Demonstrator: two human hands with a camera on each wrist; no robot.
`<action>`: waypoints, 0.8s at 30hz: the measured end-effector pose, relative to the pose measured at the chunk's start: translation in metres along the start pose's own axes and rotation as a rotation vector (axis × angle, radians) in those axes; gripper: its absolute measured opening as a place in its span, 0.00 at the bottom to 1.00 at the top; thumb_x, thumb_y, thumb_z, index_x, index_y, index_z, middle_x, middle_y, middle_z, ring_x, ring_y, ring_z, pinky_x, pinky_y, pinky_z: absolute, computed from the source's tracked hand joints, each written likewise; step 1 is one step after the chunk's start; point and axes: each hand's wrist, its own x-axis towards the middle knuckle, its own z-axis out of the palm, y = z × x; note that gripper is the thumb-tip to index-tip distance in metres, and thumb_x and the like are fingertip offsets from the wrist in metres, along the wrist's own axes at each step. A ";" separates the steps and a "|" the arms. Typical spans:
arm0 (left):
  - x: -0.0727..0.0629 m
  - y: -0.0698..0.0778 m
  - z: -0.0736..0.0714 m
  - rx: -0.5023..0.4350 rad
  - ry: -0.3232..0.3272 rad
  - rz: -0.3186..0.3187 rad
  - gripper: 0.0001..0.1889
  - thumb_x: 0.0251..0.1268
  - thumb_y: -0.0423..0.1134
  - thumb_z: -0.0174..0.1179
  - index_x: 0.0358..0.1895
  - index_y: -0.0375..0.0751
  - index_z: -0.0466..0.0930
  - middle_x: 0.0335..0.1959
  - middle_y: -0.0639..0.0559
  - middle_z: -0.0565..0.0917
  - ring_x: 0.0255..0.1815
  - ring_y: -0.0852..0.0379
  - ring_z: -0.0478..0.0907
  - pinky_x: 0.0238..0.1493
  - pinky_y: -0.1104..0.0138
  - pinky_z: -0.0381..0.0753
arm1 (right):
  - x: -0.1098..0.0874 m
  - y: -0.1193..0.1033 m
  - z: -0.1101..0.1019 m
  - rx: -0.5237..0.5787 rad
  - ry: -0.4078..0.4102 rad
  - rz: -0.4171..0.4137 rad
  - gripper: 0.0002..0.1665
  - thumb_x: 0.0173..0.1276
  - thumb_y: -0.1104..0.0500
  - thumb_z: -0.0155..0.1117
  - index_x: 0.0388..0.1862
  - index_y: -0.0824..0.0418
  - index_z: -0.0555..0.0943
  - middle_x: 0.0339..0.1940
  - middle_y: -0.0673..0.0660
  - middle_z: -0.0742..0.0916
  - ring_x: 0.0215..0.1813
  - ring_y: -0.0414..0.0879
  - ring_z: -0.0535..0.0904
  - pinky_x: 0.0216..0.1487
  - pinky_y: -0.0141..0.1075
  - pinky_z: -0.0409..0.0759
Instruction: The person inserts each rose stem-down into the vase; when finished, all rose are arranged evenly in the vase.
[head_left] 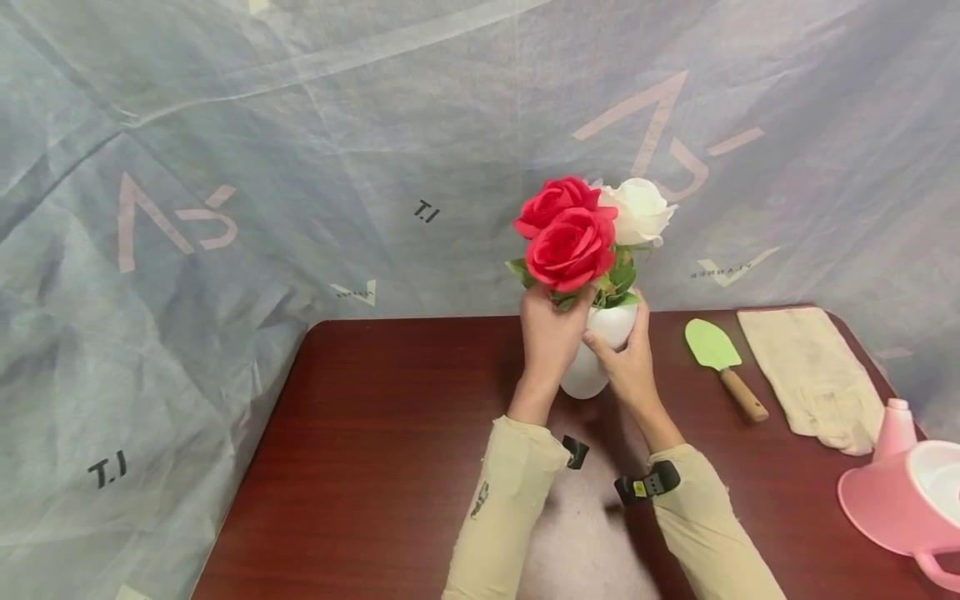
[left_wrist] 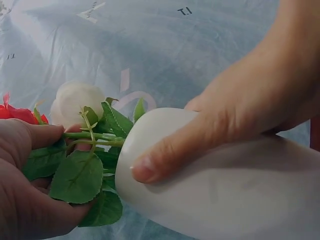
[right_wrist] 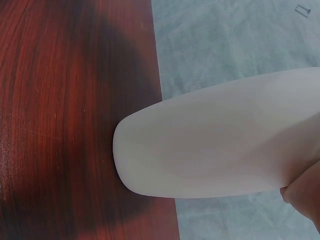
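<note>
My left hand point(head_left: 551, 335) pinches the green stems point(left_wrist: 102, 136) of artificial roses just below their leaves. Two red roses point(head_left: 572, 250) and a white rose point(head_left: 639, 211) stand above that hand. The stems run into the mouth of a smooth white vase point(head_left: 583, 375). Around the upper part of the vase, my right hand point(head_left: 632, 360) grips, thumb laid along the near side close to the rim. In the right wrist view, the vase's rounded base point(right_wrist: 131, 157) shows against the table, with part of the right hand at the edge.
On the right of the reddish-brown table point(head_left: 375, 450) lies a trowel point(head_left: 723, 367) with a green blade and wooden handle. Beside it are cream gloves point(head_left: 813, 375), and nearer stands a pink watering can point(head_left: 873, 504). A grey printed sheet point(head_left: 360, 150) hangs behind.
</note>
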 end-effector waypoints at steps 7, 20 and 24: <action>0.004 -0.003 0.009 0.231 -0.062 0.118 0.06 0.56 0.34 0.65 0.23 0.38 0.81 0.17 0.52 0.81 0.23 0.64 0.76 0.24 0.76 0.71 | 0.003 0.000 0.000 0.002 -0.005 -0.001 0.50 0.60 0.68 0.63 0.73 0.60 0.46 0.62 0.62 0.65 0.52 0.44 0.67 0.46 0.35 0.69; -0.044 0.002 -0.006 0.155 0.024 0.163 0.23 0.54 0.33 0.65 0.56 0.40 0.75 0.50 0.49 0.81 0.50 0.61 0.77 0.49 0.69 0.77 | 0.004 0.003 0.002 0.029 -0.025 -0.060 0.51 0.59 0.66 0.66 0.74 0.54 0.46 0.65 0.58 0.64 0.56 0.44 0.66 0.49 0.33 0.69; -0.093 -0.002 -0.037 0.123 0.080 0.310 0.26 0.54 0.26 0.63 0.59 0.31 0.71 0.55 0.40 0.77 0.56 0.50 0.74 0.51 0.59 0.77 | 0.006 0.002 0.002 0.007 -0.012 -0.043 0.53 0.58 0.64 0.68 0.74 0.50 0.47 0.65 0.55 0.66 0.59 0.45 0.66 0.53 0.38 0.67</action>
